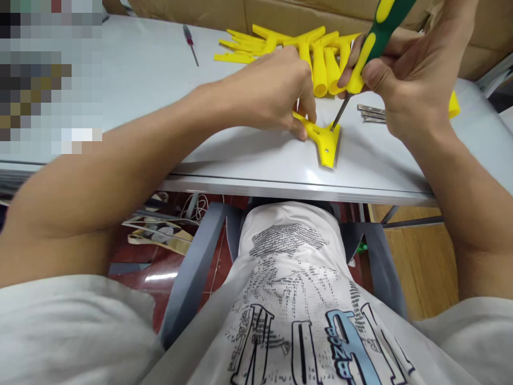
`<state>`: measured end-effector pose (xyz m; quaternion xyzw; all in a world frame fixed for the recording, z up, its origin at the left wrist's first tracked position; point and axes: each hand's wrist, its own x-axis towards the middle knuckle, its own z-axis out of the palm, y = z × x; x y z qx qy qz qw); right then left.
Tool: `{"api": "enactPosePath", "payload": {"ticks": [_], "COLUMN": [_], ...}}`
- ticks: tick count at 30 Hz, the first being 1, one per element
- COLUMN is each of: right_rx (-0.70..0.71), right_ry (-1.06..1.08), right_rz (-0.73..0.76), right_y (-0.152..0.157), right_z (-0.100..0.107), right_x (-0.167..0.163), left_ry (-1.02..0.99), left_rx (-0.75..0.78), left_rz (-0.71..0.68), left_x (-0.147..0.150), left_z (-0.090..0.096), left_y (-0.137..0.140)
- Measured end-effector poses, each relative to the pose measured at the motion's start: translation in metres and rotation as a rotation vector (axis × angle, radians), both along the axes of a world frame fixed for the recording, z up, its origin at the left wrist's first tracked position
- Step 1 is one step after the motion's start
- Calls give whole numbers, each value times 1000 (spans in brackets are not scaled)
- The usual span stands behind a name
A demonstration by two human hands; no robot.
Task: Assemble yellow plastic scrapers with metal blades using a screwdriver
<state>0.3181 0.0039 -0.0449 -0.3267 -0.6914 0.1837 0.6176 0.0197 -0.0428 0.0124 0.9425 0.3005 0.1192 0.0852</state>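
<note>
A yellow scraper (327,144) with a thin metal blade along its wide end lies on the white table. My left hand (280,88) pinches its handle between thumb and fingers. My right hand (404,80) is closed around a green and yellow screwdriver (371,48), held at a slant. The screwdriver's tip meets the scraper head at its upper screw spot, and another small screw shows lower on the head. Behind my left hand lies a pile of yellow scraper handles (319,69), partly covered by my hands.
Several flat metal strips (371,113) lie by my right wrist. A small dark red screwdriver (189,40) rests at the back left. Cardboard (192,13) stands along the far edge. The table's front edge (280,187) runs just before my lap.
</note>
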Motion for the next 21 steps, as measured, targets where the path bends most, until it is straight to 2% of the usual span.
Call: {"api": "enactPosePath", "payload": {"ticks": [2,5,9,14,16,18,20,21], "right_rx": [-154,-175,-139,-155,-70,94,188,161], "right_ry": [-90,-45,-56,80,163,174,76,-17], "right_rz": [-38,-7,21,113,126,146,166,165], "right_y": [-26,-46,-44,-27,-16,-7,-6,-9], "right_z": [15,28,25,20,24,33,43,48], "right_x": [4,0,-14,-13,-1,15,31,38], "left_ry": [-8,35,159,208,230,247,250,251], "left_rx": [2,44,52,-24,-6,19,31,34], "left_rz": [54,127,95,25,18,3,-3,0], "left_x": [6,15,19,10,9,11,12,12], "left_z": [-4,-6,-1,2,0,-2,-4,-4], "left_y": [-8,-23,-30,-13,-6,-2,-1,-1]}}
